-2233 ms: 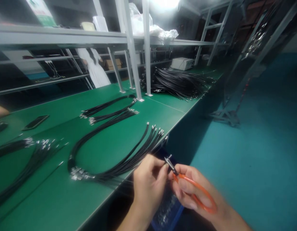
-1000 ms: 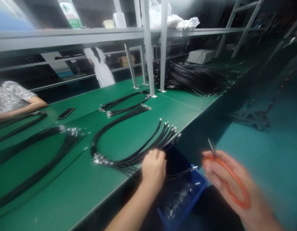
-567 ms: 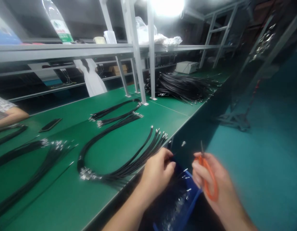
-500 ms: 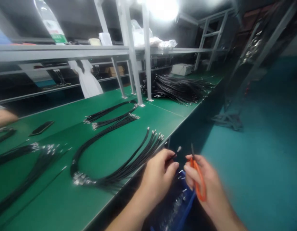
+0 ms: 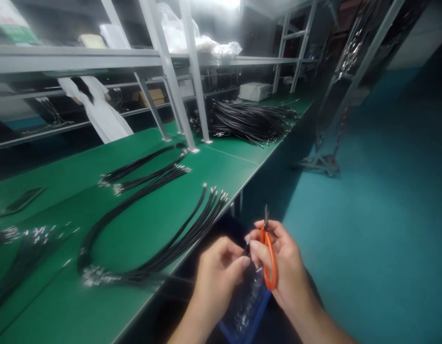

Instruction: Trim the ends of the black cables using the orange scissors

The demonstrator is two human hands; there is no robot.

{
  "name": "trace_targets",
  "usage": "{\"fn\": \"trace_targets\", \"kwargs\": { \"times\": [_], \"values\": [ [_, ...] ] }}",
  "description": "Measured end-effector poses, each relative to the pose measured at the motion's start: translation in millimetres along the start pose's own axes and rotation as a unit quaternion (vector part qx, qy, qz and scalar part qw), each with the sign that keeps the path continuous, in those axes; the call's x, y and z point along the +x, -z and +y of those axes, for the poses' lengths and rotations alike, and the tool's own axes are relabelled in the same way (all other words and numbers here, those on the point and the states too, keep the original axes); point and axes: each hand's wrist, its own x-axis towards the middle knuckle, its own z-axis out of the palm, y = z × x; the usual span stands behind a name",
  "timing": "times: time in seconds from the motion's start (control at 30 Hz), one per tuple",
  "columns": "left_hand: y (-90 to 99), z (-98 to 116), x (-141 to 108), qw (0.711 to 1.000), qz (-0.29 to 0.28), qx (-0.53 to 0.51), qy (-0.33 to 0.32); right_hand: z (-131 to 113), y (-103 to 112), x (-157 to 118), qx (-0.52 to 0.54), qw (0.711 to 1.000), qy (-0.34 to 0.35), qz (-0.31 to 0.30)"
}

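Observation:
Between the thumb and fingers of my left hand (image 5: 221, 270) is the end of a black cable (image 5: 247, 249). My right hand (image 5: 281, 253) is wrapped round orange-handled scissors (image 5: 270, 263), whose dark blades point up, close together. The right thumb and fingertips meet at the cable's tip, beside my left fingertips. A curved bundle of black cables (image 5: 117, 210) with pale metallic ends lies on the green table (image 5: 149, 243), left of my hands. Below my hands is a blue bin (image 5: 262, 313) with small shiny pieces inside, blurred.
Another cable bundle (image 5: 145, 165) and a phone-like dark object (image 5: 23, 200) lie on the table. A large cable heap (image 5: 249, 119) sits beyond the white shelf posts (image 5: 199, 86). The table's edge runs diagonally; a metal stand (image 5: 321, 164) is on the floor at right.
The view has shifted right, so the table items appear farther left. My hands have come together, and the right fingertips now reach the cable end.

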Motion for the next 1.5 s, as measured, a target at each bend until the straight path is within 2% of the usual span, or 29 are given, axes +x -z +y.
{"fn": "trace_targets", "kwargs": {
  "times": [0.27,0.4,0.63,0.8,0.97,1.17,1.37,1.5],
  "values": [
    [-1.3,-6.0,-4.2,0.994,0.037,0.090,-0.054,-2.1,-1.4,0.1,-0.016,1.000,-0.008,0.002],
    [1.1,-6.8,-4.3,0.989,0.050,0.117,-0.074,-4.1,-1.2,0.7,0.032,0.997,-0.070,-0.024],
    [7.3,-7.9,-6.7,0.998,-0.026,-0.053,-0.023,4.7,-3.2,-1.6,0.115,0.983,-0.143,-0.023],
    [9.5,-10.7,-7.5,0.998,-0.001,-0.051,-0.032,7.6,-13.8,-8.8,0.098,0.988,-0.123,-0.011],
    [7.2,-3.4,-5.2,0.988,0.028,-0.149,-0.042,12.2,-22.4,-15.7,0.098,0.987,-0.126,-0.014],
    [10.1,2.5,-3.0,0.978,0.000,-0.205,-0.043,16.2,-18.4,-12.9,0.121,0.985,-0.122,-0.025],
    [7.4,1.8,-6.7,0.971,0.032,-0.232,-0.045,16.1,-17.7,-14.5,0.118,0.985,-0.120,-0.022],
    [5.4,3.9,-5.5,0.971,0.018,-0.236,-0.042,14.5,-19.1,-14.5,0.121,0.986,-0.115,-0.027]
  ]
}}
